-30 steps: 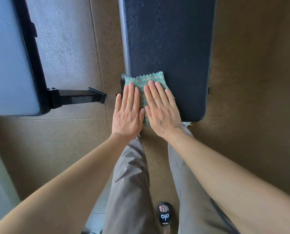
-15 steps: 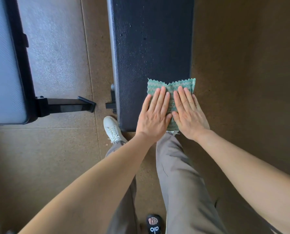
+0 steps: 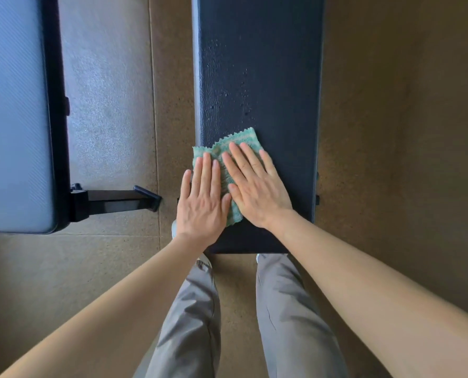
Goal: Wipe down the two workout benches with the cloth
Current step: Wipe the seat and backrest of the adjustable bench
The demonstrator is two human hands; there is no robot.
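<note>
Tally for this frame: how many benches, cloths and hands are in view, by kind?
Benches: 2, dark bench and grey bench
Cloths: 1, green cloth
Hands: 2, left hand and right hand
Total: 5

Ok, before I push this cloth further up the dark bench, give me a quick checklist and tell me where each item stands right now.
1. Cloth on the dark bench: ok, but its left corner hangs past the bench's left edge.
2. Left hand flat on the cloth: ok; fingers straight, with the little finger side off the pad's edge.
3. Right hand flat on the cloth: ok; fingers straight and spread.
4. Pad ahead of the cloth dry: not ok; droplets show there.
5. Grey bench on the left wiped: cannot tell.
</note>
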